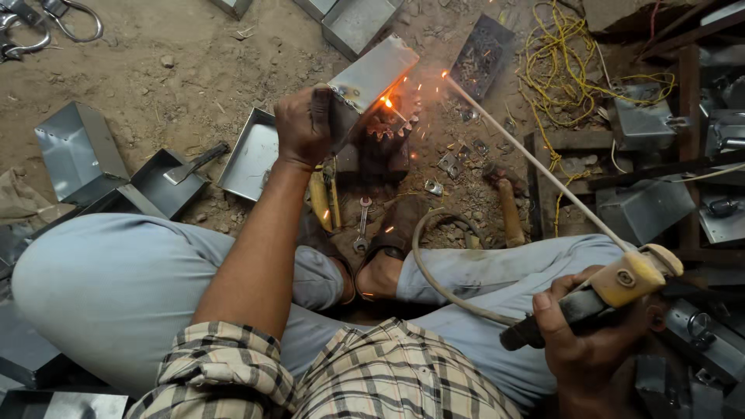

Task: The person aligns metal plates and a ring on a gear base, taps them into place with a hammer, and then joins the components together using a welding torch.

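My left hand (pixel 304 124) grips a tilted grey sheet-metal box (pixel 372 74) over the dirt floor. An orange glowing spot (pixel 386 102) with sparks sits on the box's lower edge. My right hand (pixel 578 345) is closed on a welding electrode holder (pixel 613 287) with a yellowish head. From it a long white electrode rod (pixel 528 155) reaches up and left. Its glowing tip (pixel 445 75) hangs a short way right of the box, apart from it. I sit cross-legged in grey trousers, my foot (pixel 380 271) between my knees.
Several open metal boxes (pixel 77 151) lie on the dirt at left, one holding a chipping hammer (pixel 195 163). A spanner (pixel 362 225), a wooden-handled hammer (pixel 508 209), yellow wire (pixel 559 70) and small hinges lie ahead. More boxes are stacked at right (pixel 644 206).
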